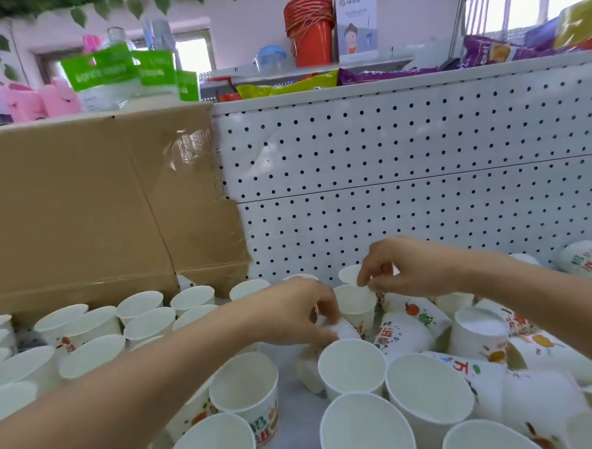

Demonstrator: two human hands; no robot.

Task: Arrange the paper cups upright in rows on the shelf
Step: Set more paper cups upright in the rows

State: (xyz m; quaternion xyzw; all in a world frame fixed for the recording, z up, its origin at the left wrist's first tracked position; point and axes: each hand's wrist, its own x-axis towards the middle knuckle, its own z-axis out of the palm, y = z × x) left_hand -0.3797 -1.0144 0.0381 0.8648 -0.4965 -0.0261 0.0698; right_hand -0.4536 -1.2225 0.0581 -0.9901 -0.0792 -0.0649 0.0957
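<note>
Many white paper cups with colourful prints cover the shelf (291, 430). At the left, several upright cups (144, 301) stand in rows. At the right lies a jumble of tipped cups (412, 317). My right hand (403, 270) pinches the rim of an upright cup (355, 307) near the shelf's middle. My left hand (302, 309) reaches in from the lower left, its fingers closed around a tilted cup (344, 330) just below that one. More upright cups (350, 365) stand in front.
A large cardboard box (91, 207) stands at the back left of the shelf. A white pegboard panel (404, 157) forms the back wall. Above it sit snack bags (287, 84), red buckets (308, 28) and green-labelled packs (115, 76).
</note>
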